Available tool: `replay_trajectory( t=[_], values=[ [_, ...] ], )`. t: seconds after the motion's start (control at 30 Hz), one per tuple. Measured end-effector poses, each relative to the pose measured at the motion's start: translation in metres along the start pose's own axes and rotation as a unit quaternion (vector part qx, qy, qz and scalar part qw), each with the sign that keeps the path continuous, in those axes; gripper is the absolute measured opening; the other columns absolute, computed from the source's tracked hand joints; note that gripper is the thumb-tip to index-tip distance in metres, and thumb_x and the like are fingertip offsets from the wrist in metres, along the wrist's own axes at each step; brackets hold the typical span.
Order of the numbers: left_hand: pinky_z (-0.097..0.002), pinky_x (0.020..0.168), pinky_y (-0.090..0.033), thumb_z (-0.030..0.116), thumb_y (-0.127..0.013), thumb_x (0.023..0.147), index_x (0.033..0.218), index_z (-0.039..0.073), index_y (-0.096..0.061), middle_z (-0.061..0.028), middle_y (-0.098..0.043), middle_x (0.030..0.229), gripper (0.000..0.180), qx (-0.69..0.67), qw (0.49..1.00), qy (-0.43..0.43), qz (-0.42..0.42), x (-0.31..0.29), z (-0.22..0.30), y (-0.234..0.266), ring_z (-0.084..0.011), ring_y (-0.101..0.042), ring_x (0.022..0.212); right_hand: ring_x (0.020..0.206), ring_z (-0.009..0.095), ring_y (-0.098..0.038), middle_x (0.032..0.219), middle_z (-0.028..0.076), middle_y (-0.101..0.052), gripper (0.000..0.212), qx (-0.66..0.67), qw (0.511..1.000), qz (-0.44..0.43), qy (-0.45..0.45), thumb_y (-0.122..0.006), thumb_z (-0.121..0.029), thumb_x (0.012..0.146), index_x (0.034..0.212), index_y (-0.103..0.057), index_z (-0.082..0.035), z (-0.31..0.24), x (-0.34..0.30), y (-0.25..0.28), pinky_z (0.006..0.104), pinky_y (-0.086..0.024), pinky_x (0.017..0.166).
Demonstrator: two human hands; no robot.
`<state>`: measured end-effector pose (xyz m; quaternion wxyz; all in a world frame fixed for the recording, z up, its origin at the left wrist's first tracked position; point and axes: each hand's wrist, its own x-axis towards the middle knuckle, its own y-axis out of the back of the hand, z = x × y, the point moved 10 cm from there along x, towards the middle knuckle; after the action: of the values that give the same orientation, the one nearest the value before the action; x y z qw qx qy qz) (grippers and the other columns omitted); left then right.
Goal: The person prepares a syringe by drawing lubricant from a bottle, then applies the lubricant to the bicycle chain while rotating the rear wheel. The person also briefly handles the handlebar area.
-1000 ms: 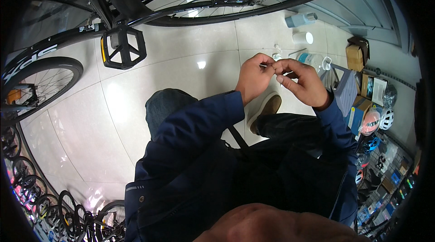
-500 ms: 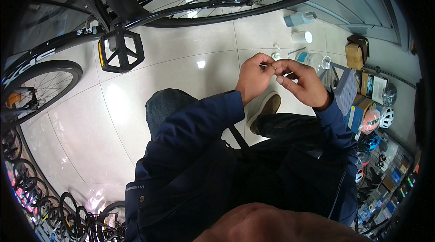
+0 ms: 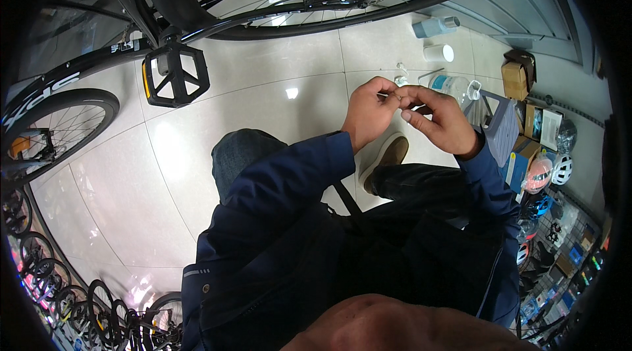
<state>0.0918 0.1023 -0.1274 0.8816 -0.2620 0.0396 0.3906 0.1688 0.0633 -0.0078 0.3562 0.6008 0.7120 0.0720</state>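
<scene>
My left hand (image 3: 368, 114) and my right hand (image 3: 442, 122) meet at the fingertips above the floor. Both are closed in a pinch around something tiny that I cannot make out. Just beyond my right hand lies a clear plastic bottle (image 3: 449, 85) with a blue label. Beside it, a thin bent metal rod (image 3: 431, 72) rests on the tiles, and a small white item (image 3: 401, 75) sits past the fingertips. Beneath the hands is a brown shoe (image 3: 393, 152).
A black bicycle with a flat pedal (image 3: 176, 75) and a rear wheel (image 3: 316, 30) spans the far side. A white cup (image 3: 438, 53) and a bluish bottle (image 3: 434, 27) lie at the far right. A grey step stool (image 3: 503, 128), boxes (image 3: 524, 161) and helmets (image 3: 538, 173) line the right.
</scene>
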Motion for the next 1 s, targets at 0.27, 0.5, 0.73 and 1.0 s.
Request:
replay_trajectory(
  t=[0.27,0.5,0.73,1.0],
  values=[
    [-0.0327,0.081,-0.058,0.006,-0.064,0.095,0.108,-0.003,-0.068,-0.0127,-0.075,0.098,0.016,0.008,1.0,-0.004,0.001,-0.0014,0.0022,0.0023,-0.0197,-0.072,0.089,0.098,0.016,-0.068,0.11,0.01,-0.07,0.039,0.0,1.0,0.003,0.008,-0.066,-0.009,0.102,0.139,-0.058,0.001,-0.0012,0.0007,-0.0011,0.0306,-0.057,0.088],
    [-0.0331,0.081,-0.058,0.007,-0.064,0.095,0.108,-0.003,-0.068,-0.0128,-0.075,0.097,0.016,0.018,1.0,-0.004,0.001,-0.002,0.0037,0.0024,-0.02,-0.072,0.089,0.099,0.016,-0.068,0.11,0.01,-0.07,0.039,0.005,1.0,0.003,0.004,-0.066,-0.007,0.101,0.138,-0.058,0.0,-0.0004,0.0001,-0.0013,0.0302,-0.057,0.088],
    [-0.0326,0.08,-0.058,0.006,-0.065,0.095,0.109,-0.004,-0.067,-0.0141,-0.074,0.098,0.018,0.01,1.0,0.001,-0.001,-0.0014,0.0021,0.0016,-0.0194,-0.072,0.089,0.099,0.016,-0.068,0.11,0.01,-0.07,0.039,0.008,1.0,0.003,0.007,-0.066,-0.007,0.101,0.139,-0.058,0.001,0.0002,-0.0002,-0.0015,0.0304,-0.057,0.088],
    [-0.0326,0.079,-0.058,0.009,-0.067,0.094,0.107,-0.004,-0.068,-0.0135,-0.075,0.099,0.018,0.018,1.0,-0.005,0.009,0.0009,-0.0007,0.0028,-0.0199,-0.072,0.086,0.1,0.017,-0.068,0.111,0.011,-0.07,0.039,0.009,1.0,0.0,0.01,-0.066,-0.007,0.101,0.139,-0.058,0.0,-0.001,-0.0001,-0.0015,0.0314,-0.057,0.09]
  ],
)
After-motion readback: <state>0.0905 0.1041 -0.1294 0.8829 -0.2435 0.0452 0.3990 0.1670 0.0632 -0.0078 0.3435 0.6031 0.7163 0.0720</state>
